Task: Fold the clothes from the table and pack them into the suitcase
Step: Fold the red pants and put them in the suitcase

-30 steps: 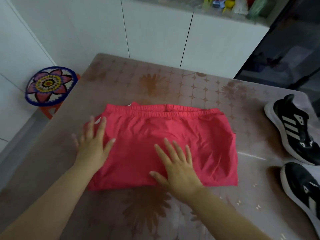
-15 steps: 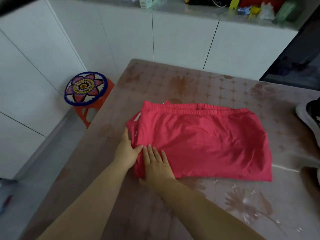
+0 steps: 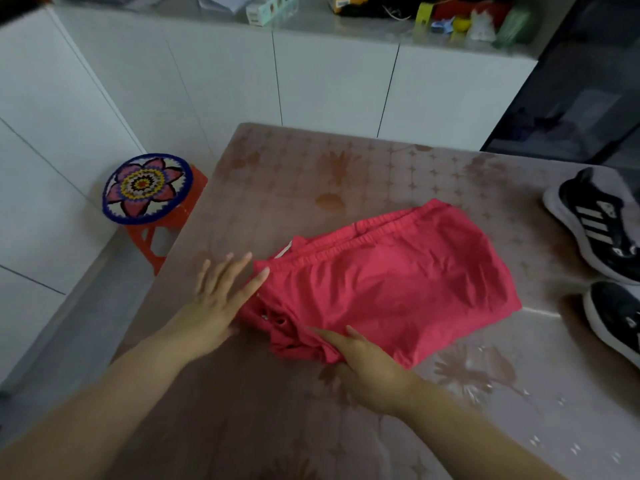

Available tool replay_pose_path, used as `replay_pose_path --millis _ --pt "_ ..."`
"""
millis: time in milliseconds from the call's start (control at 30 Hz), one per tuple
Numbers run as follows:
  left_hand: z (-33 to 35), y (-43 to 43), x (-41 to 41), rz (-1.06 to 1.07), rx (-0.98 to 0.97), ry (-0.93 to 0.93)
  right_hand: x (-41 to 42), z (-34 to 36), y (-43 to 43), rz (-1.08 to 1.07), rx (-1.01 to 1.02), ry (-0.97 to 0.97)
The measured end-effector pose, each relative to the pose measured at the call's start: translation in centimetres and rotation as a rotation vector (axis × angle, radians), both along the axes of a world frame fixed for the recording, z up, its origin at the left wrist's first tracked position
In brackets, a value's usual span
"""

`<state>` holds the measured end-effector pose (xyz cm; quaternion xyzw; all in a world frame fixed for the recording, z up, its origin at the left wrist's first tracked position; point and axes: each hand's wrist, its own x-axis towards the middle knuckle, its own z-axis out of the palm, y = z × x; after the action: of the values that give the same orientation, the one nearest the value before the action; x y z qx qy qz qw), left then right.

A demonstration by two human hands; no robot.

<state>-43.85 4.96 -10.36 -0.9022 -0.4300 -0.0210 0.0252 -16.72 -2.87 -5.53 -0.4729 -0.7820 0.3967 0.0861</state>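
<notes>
A red garment, folded into a rough, slightly skewed block, lies on the table near its middle, the elastic waistband along the far edge and the near left corner bunched into loose pleats. The left hand lies flat, palm down, at the garment's left edge. Its fingers are straight and spread apart; most rest on the bare tabletop, while the finger nearest the garment touches the cloth just below the waistband. The right hand is at the near edge, by the bunched corner. Two of its fingers reach out straight over the cloth, and fabric folds over the rest of the hand. The thumb is hidden there, so I cannot tell whether this hand pinches the hem or only rests on it. Two black shoes with white soles sit on the table's right side, well apart from the garment: a far shoe with white stripes and a near shoe partly cut off by the frame. An orange stool with a flower-patterned round seat stands on the floor just off the table's far left corner. White cabinets run behind the table, and their top carries small clutter too blurred to name.
</notes>
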Motion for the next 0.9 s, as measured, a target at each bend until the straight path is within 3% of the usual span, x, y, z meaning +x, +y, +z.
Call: replay_pose_path --millis 233,300,367,500,567,667,767,900 --pt "1.4 -1.0 4.6 -0.460 -0.106 0.182 4.2 2.8 -4.9 -0.073 -0.306 0.153" --pt "2.9 -2.8 6.3 -0.476 -0.339 0.142 6.3 4.2 -6.5 -0.148 -0.404 0.128" --pt "4.2 -4.6 8.0 -0.421 -0.655 0.214 9.0 4.7 -8.3 -0.257 -0.534 0.155" --pt "7.6 -5.9 11.6 -0.376 -1.103 0.121 13.3 6.2 -12.3 -0.535 -0.778 0.523" --pt "9.3 -4.6 13.7 -0.401 -1.213 0.091 15.1 5.5 -13.8 -0.784 -0.735 0.677" --pt "10.8 -0.8 17.4 -0.417 -1.125 -0.058 17.1 4.8 -13.3 -0.973 -0.466 0.633" --pt "11.0 2.8 21.3 -0.301 -0.945 -0.232 18.4 4.0 -10.7 -1.122 -0.240 0.463" --pt "9.6 5.6 25.7 -0.125 -0.699 -0.317 20.5 1.0 -6.2 -1.199 -0.074 0.176"
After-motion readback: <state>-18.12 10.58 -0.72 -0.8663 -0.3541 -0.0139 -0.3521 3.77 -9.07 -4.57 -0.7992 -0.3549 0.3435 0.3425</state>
